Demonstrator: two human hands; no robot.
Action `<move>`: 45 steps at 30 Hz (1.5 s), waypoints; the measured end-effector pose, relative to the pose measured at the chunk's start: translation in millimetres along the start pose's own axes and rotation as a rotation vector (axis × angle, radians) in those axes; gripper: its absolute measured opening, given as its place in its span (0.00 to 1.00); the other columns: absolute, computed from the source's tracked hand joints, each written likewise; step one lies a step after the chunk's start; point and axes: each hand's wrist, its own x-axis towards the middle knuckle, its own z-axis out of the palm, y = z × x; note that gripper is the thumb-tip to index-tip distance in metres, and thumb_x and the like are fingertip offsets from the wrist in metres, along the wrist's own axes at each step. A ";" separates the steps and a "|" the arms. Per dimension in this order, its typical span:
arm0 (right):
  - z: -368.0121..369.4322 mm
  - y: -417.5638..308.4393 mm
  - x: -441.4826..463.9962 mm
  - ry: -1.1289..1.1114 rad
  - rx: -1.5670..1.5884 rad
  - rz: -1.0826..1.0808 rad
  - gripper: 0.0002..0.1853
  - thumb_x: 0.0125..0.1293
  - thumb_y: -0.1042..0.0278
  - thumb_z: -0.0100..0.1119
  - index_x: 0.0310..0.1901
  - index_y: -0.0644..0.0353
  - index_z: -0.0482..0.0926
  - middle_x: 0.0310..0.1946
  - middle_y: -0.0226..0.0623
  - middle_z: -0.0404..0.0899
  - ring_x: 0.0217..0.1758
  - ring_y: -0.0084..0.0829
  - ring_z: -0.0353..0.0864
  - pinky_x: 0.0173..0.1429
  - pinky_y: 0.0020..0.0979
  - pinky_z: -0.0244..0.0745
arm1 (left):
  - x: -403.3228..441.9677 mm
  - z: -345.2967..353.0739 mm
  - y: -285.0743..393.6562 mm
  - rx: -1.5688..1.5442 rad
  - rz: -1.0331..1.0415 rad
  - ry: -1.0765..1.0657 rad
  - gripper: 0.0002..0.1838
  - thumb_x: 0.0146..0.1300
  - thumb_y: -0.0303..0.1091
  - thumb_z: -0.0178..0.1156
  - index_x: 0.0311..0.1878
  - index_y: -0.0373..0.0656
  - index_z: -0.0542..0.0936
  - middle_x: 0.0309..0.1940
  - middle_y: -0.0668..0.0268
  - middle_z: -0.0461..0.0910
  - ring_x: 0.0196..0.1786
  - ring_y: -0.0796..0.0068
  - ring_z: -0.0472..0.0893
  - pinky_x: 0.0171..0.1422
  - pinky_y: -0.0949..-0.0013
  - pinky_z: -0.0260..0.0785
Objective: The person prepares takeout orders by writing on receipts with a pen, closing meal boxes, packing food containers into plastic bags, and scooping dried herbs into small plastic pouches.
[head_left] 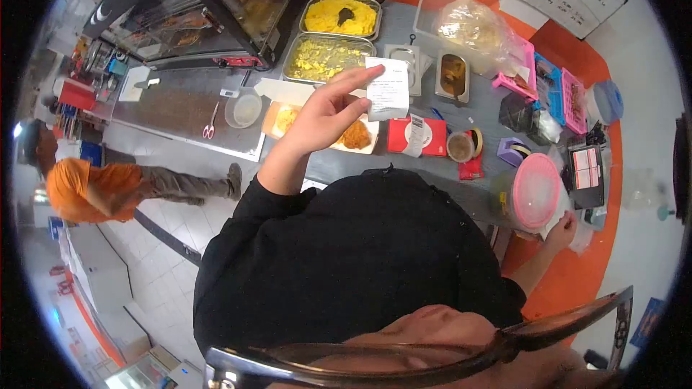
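My left hand (324,117) pinches a printed white receipt (389,95) between thumb and fingers, above the counter. Beneath that hand lie open paper boxes of food; one holds a browned fried piece (356,135), another a yellow portion (286,118) partly behind my wrist. Just right of the receipt is a red box (432,137) with a white label. My right hand (561,232) is low at the right, fingers closed at a white sheet-like thing beside a tub with a pink lid (536,191); what it grips is unclear.
Trays of yellow food (330,59) and a glass-fronted warmer (187,18) stand at the back. A small round tub (460,147), a purple tape dispenser (513,151) and pink baskets (574,101) crowd the right. Scissors (210,122) lie left. A person in orange (94,191) stands at left.
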 end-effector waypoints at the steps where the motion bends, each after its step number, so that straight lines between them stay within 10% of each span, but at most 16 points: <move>1: -3.2 2.1 2.9 -0.020 -0.055 0.000 0.15 0.68 0.60 0.54 0.43 0.64 0.80 0.37 0.38 0.80 0.40 0.29 0.77 0.48 0.30 0.72 | -0.4 7.6 1.6 0.021 -0.003 0.012 0.25 0.67 0.22 0.53 0.67 0.44 0.70 0.64 0.61 0.67 0.48 0.84 0.74 0.49 0.78 0.70; 11: 25.6 29.9 17.1 -0.049 -0.391 -0.185 0.17 0.68 0.56 0.54 0.48 0.61 0.80 0.44 0.39 0.80 0.44 0.37 0.78 0.48 0.36 0.73 | -15.6 30.2 2.0 0.021 -0.124 0.139 0.23 0.67 0.24 0.54 0.66 0.39 0.71 0.65 0.61 0.68 0.57 0.79 0.73 0.57 0.75 0.70; 16: 37.6 -23.6 5.1 0.047 -0.026 -0.351 0.12 0.65 0.67 0.57 0.47 0.64 0.78 0.44 0.40 0.79 0.46 0.37 0.78 0.50 0.34 0.74 | -56.3 -18.8 -58.9 0.270 -0.311 0.428 0.21 0.62 0.23 0.57 0.60 0.42 0.76 0.49 0.69 0.80 0.36 0.86 0.77 0.40 0.79 0.71; 19: 60.5 -123.5 -53.1 -0.099 0.289 -0.399 0.08 0.66 0.73 0.57 0.44 0.65 0.79 0.38 0.37 0.80 0.41 0.31 0.78 0.50 0.31 0.73 | -113.1 -61.4 -102.1 0.833 -0.569 0.590 0.24 0.52 0.19 0.56 0.55 0.41 0.77 0.53 0.53 0.78 0.56 0.56 0.77 0.60 0.63 0.69; 21: 85.7 -156.5 -89.4 -0.611 0.256 -0.346 0.09 0.68 0.67 0.57 0.43 0.64 0.79 0.36 0.37 0.80 0.41 0.29 0.78 0.48 0.29 0.72 | -155.9 -92.0 -136.6 1.032 -0.636 0.578 0.23 0.52 0.19 0.55 0.55 0.42 0.77 0.54 0.52 0.77 0.60 0.53 0.74 0.65 0.60 0.66; 24: 159.8 -170.7 -139.8 -1.433 0.223 0.150 0.23 0.71 0.49 0.52 0.47 0.66 0.76 0.37 0.40 0.82 0.27 0.29 0.79 0.34 0.29 0.75 | -201.5 -120.8 -166.5 0.955 -0.834 0.646 0.23 0.52 0.19 0.54 0.54 0.41 0.76 0.56 0.53 0.75 0.61 0.54 0.73 0.66 0.60 0.65; 27: 227.5 -158.9 -179.0 -1.461 0.382 0.745 0.31 0.68 0.38 0.50 0.46 0.67 0.74 0.32 0.41 0.81 0.20 0.29 0.77 0.25 0.29 0.71 | -243.3 -153.2 -203.4 0.888 -0.649 0.656 0.25 0.52 0.17 0.51 0.56 0.42 0.77 0.59 0.50 0.73 0.65 0.52 0.70 0.71 0.61 0.59; 32: 265.3 -158.3 -207.5 -1.203 0.603 0.841 0.30 0.66 0.38 0.52 0.40 0.66 0.74 0.27 0.39 0.77 0.18 0.30 0.75 0.22 0.29 0.69 | -232.3 -177.6 -216.9 0.287 -0.711 0.734 0.29 0.53 0.17 0.52 0.61 0.46 0.73 0.57 0.56 0.74 0.60 0.58 0.74 0.58 0.67 0.70; 35: 265.2 -171.3 -225.9 -1.019 0.388 0.455 0.19 0.66 0.52 0.56 0.35 0.65 0.73 0.31 0.42 0.78 0.24 0.36 0.78 0.28 0.33 0.71 | -238.9 -200.9 -256.5 0.645 -0.602 0.626 0.29 0.55 0.18 0.53 0.63 0.46 0.71 0.59 0.57 0.71 0.59 0.57 0.75 0.57 0.66 0.71; 37: 251.5 -200.4 -237.1 -0.692 0.066 -0.469 0.10 0.60 0.67 0.57 0.31 0.66 0.72 0.38 0.46 0.78 0.36 0.44 0.79 0.40 0.39 0.73 | -251.1 -208.5 -304.8 0.756 -0.567 0.556 0.29 0.55 0.18 0.53 0.63 0.46 0.71 0.60 0.57 0.70 0.58 0.58 0.75 0.57 0.66 0.71; 40: 244.2 -233.9 -254.3 -0.523 0.150 -0.932 0.09 0.56 0.72 0.59 0.32 0.67 0.71 0.47 0.49 0.75 0.49 0.51 0.74 0.52 0.43 0.70 | -244.6 -200.8 -325.0 0.762 -0.493 0.466 0.29 0.55 0.17 0.54 0.63 0.46 0.71 0.60 0.57 0.70 0.58 0.59 0.75 0.56 0.65 0.73; 43: 247.7 -237.1 -262.8 -0.640 0.045 -0.936 0.08 0.55 0.72 0.60 0.33 0.66 0.71 0.52 0.50 0.73 0.54 0.52 0.72 0.58 0.45 0.68 | -223.2 -186.1 -293.2 0.200 -0.450 0.589 0.27 0.54 0.22 0.55 0.60 0.46 0.74 0.57 0.52 0.73 0.60 0.54 0.73 0.61 0.61 0.70; 45: 248.8 -236.3 -270.4 -0.620 0.035 -0.923 0.08 0.55 0.72 0.60 0.33 0.65 0.72 0.52 0.50 0.73 0.54 0.52 0.72 0.58 0.45 0.68 | -235.9 -189.8 -313.1 0.375 -0.428 0.579 0.26 0.54 0.23 0.56 0.59 0.46 0.74 0.56 0.52 0.73 0.59 0.54 0.74 0.59 0.62 0.71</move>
